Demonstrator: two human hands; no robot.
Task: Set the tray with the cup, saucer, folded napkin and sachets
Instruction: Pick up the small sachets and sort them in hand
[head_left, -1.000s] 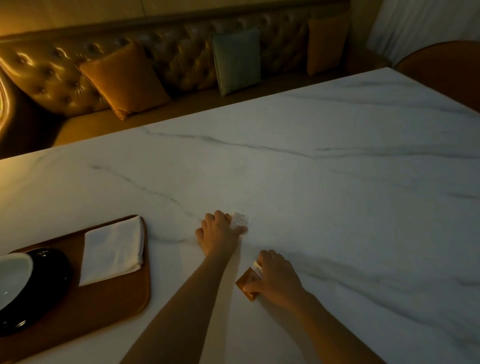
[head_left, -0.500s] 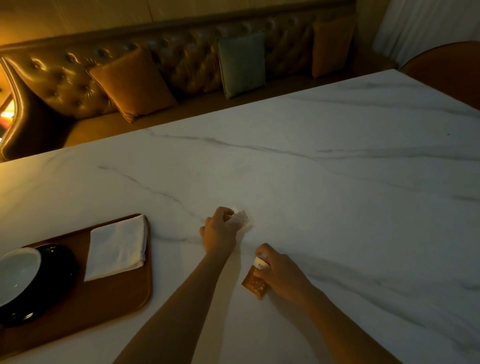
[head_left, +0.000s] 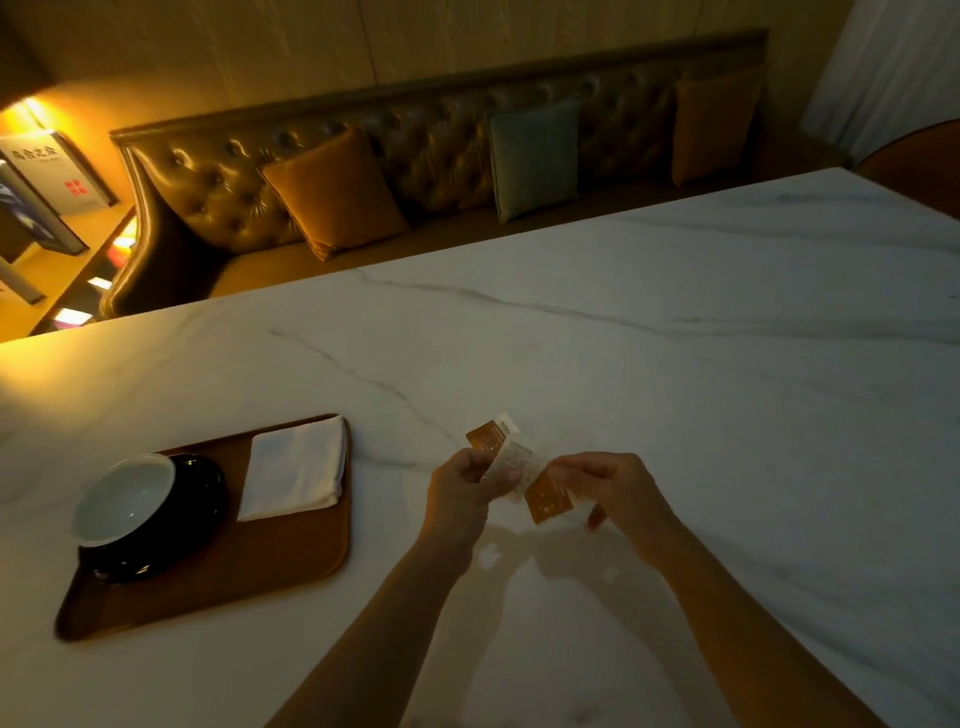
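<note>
Nearest me, both bare forearms reach out over the marble table (head_left: 675, 364). The left hand (head_left: 462, 493) is closed around an orange sachet (head_left: 485, 439) and a white sachet (head_left: 514, 460), which poke up from its fingers toward 12 o'clock. The right hand (head_left: 610, 486), just beside it at 3 o'clock, pinches a second orange sachet (head_left: 548, 501) by its upper edge, so the packet hangs down and tilted, clear of the tabletop. The white slip and this second packet seem to overlap; I cannot tell whether they touch.

Over at 9 o'clock from the hands lies the brown tray (head_left: 291, 561). The folded napkin (head_left: 296, 470) rests along its right side, close to the rim, and the white cup (head_left: 124, 496) stands in the dark saucer (head_left: 176, 525) at its left end. So only the sachets are left to set down.

The risk, as I judge it, is in the loose hold: thin slippery packets gathered between two hands can slide past each other, and one may flutter onto the marble. The open patch of tray is at its near side; a careless drop could land sachets on the napkin and ruffle its fold, or knock against the saucer.

Beyond the table, at 12 o'clock, stands a tufted bench (head_left: 426, 140) with cushions.
</note>
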